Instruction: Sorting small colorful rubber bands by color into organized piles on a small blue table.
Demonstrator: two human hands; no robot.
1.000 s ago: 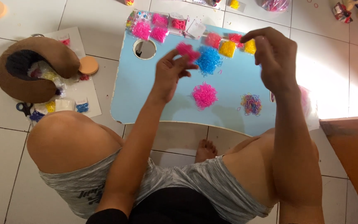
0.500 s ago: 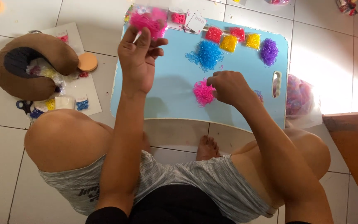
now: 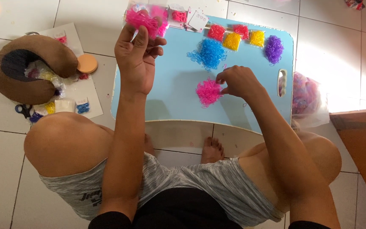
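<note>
A light blue lap table (image 3: 170, 93) stands over my legs. My left hand (image 3: 138, 57) is raised above its left part, pinching a small clear bag of pink rubber bands (image 3: 138, 17). My right hand (image 3: 238, 80) rests on the table, fingertips touching a loose pink pile of rubber bands (image 3: 208, 91). A blue pile (image 3: 210, 53) lies behind it. Along the far edge sit red (image 3: 217, 32), yellow (image 3: 232, 41) and purple (image 3: 273, 48) piles.
A brown neck pillow (image 3: 30, 68) lies on the tiled floor at left with small packets, a round orange disc (image 3: 87, 63) and scissors (image 3: 24, 110). A clear bag of mixed coloured bands (image 3: 306, 95) sits right of the table. A brown surface (image 3: 361, 152) borders the right.
My left hand lifted the pink bag a little higher. My right hand stayed at the pink pile, picking at its right edge. The view shifted slightly.
</note>
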